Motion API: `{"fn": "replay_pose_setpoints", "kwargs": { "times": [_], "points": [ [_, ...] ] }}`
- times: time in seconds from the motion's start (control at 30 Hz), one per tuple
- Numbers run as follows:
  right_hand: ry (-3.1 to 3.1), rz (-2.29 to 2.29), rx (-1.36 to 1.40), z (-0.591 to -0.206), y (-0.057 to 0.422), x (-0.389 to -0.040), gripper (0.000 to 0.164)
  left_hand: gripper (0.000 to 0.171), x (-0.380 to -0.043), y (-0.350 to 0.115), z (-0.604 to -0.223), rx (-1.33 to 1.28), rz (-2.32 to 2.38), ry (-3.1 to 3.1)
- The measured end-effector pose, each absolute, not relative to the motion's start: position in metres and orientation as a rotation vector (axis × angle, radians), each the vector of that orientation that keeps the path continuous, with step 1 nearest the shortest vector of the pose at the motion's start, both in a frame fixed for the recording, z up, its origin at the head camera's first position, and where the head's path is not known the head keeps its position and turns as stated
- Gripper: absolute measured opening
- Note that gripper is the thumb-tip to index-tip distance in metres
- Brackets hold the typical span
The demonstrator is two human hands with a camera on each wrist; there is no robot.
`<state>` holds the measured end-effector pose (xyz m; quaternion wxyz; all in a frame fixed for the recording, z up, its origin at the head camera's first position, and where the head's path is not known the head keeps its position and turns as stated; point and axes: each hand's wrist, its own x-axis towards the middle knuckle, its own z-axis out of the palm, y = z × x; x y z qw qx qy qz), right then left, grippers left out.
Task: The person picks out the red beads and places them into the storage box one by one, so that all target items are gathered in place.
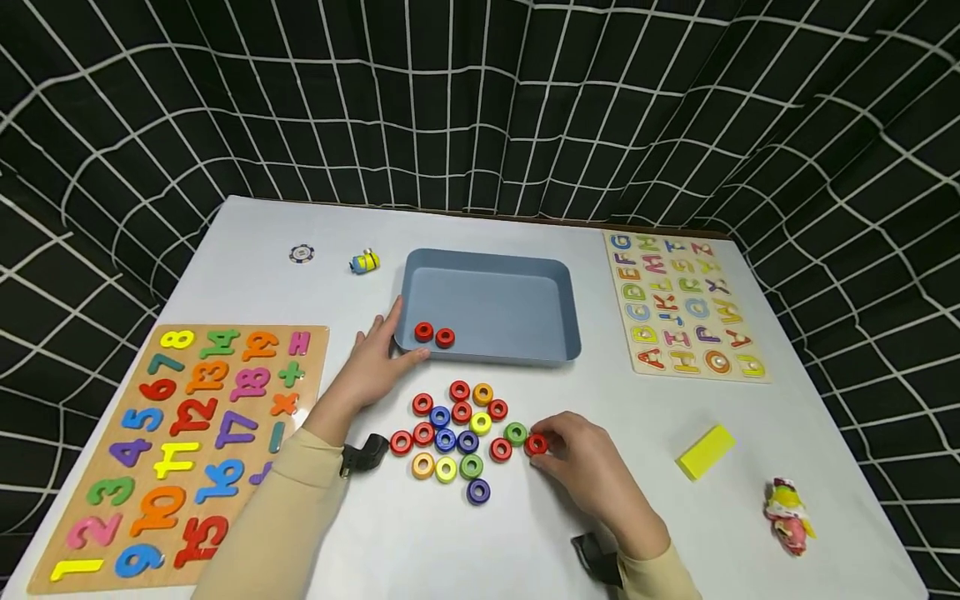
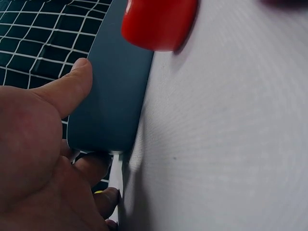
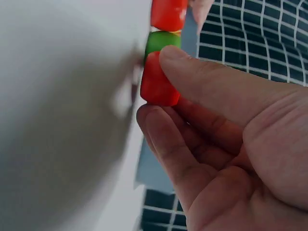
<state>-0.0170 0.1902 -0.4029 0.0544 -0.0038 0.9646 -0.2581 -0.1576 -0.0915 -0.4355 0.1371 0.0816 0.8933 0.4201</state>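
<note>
My left hand (image 1: pixel 375 358) rests against the near left corner of a grey-blue tray (image 1: pixel 495 260). Its thumb lies along the front wall and its other fingers along the left side. Two red rings (image 1: pixel 423 332) sit inside the tray at that corner. With thumb and fingertips, my right hand (image 1: pixel 588 458) pinches a red ring (image 3: pixel 160 83) at the right end of the loose group. A green ring (image 1: pixel 515 432) stands right beside it. Several more red, blue, purple, yellow, orange and green rings, one a purple ring (image 1: pixel 477 492), lie clustered before the tray.
A number board (image 1: pixel 247 350) lies at left, a letter board (image 1: pixel 652 287) at back right. A yellow block (image 1: pixel 705 452) and a small figure (image 1: pixel 789 517) are on the right. Behind the tray's left side are a poker chip (image 1: pixel 302 253) and a small yellow-and-blue toy (image 1: pixel 365 262).
</note>
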Motion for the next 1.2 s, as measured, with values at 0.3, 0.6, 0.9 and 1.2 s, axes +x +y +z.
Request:
{"fn": "replay_pose_setpoints", "kwargs": {
  "times": [0.3,0.6,0.9,1.2],
  "points": [
    [3.028,-0.849,-0.312,-0.366,0.169,-0.089,0.03,0.092,-0.159,-0.091,-0.436,0.229,1.221,2.603],
    [2.942,-0.765,-0.452,-0.375,0.125,-0.177,0.03,0.091,-0.158,-0.086,-0.44,0.218,1.211,2.612],
    [2.907,-0.764,-0.435,-0.385,0.107,-0.196,0.032,0.091,-0.157,-0.081,-0.44,0.208,1.226,2.619],
    [2.922,-0.843,-0.413,-0.377,0.119,-0.186,0.027,0.09,-0.156,-0.085,-0.438,0.191,1.222,2.624]
  ]
}}
